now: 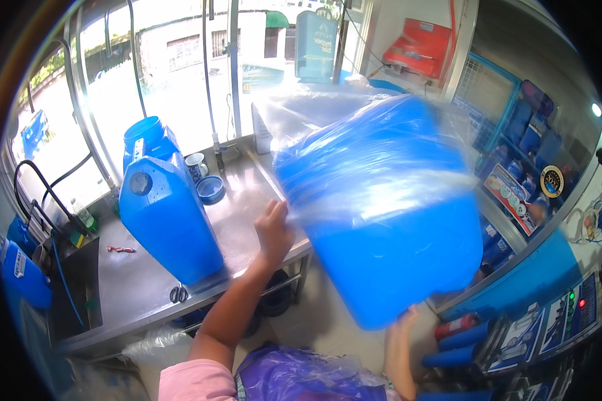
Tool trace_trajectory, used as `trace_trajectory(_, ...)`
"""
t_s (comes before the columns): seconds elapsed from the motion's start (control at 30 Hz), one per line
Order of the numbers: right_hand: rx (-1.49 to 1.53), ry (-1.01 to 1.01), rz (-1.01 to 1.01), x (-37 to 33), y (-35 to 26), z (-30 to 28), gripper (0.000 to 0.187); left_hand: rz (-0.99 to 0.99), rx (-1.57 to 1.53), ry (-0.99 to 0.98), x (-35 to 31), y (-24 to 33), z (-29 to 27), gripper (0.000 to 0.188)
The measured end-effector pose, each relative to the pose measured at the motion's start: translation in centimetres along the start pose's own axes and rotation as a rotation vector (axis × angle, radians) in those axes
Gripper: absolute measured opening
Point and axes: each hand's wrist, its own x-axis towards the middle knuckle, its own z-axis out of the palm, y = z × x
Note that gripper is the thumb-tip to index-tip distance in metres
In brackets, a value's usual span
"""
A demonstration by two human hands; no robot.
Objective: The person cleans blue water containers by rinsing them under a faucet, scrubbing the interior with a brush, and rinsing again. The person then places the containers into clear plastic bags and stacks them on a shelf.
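While you hold the film-wrapped blue container (pixel 405 260) over the floor (pixel 321 317), just past the right edge of the steel surface (pixel 244 200), bare steel lies between that edge and the standing blue jug (pixel 170 224); the container's long axis runs near to far, leaning left at its far end, under clear film (pixel 374 194). Your left hand's (pixel 274 234) grip curls narrow on the film's left side; your right hand (pixel 403 321) touches the near end, its grip too hidden to tell

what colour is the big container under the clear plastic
The container is bright blue, shown in the head view.
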Motion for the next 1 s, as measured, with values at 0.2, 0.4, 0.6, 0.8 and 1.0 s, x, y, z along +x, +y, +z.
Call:
trace_trajectory(0.2,0.014,-0.053,-0.016,2.0,2.5,-0.1,0.039,0.042,-0.086,-0.182,-7.2,6.1,-0.2,0.008)
trace_trajectory(0.4,0.018,0.020,-0.007,4.3,3.9,0.6,0.045,0.118,-0.277,-0.325,-6.3,7.8,-3.0,0.018)
trace_trajectory(0.6,-0.061,0.093,0.073,4.5,4.9,-1.0,0.047,-0.078,-0.508,-0.496,-2.6,7.8,-4.0,0.107)
trace_trajectory(0.8,-0.227,0.149,0.139,4.8,3.8,-2.5,0.050,-0.358,-0.722,-0.827,-8.1,7.7,-3.5,0.114)
trace_trajectory(1.0,-0.531,-0.177,-0.033,10.6,-4.1,8.7,0.052,-0.579,-0.850,-0.639,-9.5,3.5,-5.7,0.102)
